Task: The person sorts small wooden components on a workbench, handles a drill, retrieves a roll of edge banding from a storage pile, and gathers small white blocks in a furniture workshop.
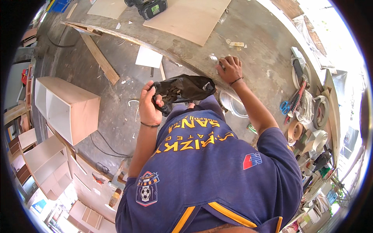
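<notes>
A black plastic bag (185,88) hangs open in front of my body, just below the bench edge, with small scraps visible inside. My left hand (149,106) is closed round the bag's left rim, thumb up. On the bench top, close to its edge, my right hand (232,69) rests with its fingers curled down, right above the bag's right end. What those fingers hold, if anything, is hidden. A small clear scrap (213,57) lies beside them, and several pale offcuts (236,44) sit farther back on the workbench (256,58).
A thin board (190,19) and a dark power tool (153,8) lie at the bench's far side. Blue scissors (284,107) and tape rolls (295,130) are on the right. Below stand a clear bucket (235,106) and, leftward, a white-fronted wooden cabinet (68,108).
</notes>
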`<action>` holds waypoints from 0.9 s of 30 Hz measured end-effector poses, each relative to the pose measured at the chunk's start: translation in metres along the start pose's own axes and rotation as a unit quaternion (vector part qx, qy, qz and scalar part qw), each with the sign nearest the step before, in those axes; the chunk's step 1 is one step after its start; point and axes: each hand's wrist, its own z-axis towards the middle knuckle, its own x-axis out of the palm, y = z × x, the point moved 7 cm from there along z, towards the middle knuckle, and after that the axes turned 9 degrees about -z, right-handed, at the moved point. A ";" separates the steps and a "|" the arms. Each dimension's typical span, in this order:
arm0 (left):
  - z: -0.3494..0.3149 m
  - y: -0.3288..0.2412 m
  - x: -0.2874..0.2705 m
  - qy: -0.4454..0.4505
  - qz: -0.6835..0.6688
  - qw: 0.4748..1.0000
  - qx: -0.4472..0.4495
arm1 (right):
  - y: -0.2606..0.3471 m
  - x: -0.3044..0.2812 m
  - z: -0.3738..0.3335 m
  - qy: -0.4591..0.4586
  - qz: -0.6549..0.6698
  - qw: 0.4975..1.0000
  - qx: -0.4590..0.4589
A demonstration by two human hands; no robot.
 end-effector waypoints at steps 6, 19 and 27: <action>-0.001 0.003 -0.001 0.000 0.002 1.000 -0.002 | -0.002 0.008 0.000 0.033 -0.004 0.999 -0.001; 0.008 0.019 -0.015 0.000 -0.004 1.000 -0.022 | 0.011 -0.007 -0.021 0.113 -0.066 0.985 0.114; 0.029 0.055 -0.008 -0.011 0.036 0.998 -0.057 | 0.021 0.011 -0.026 0.062 -0.025 0.995 0.072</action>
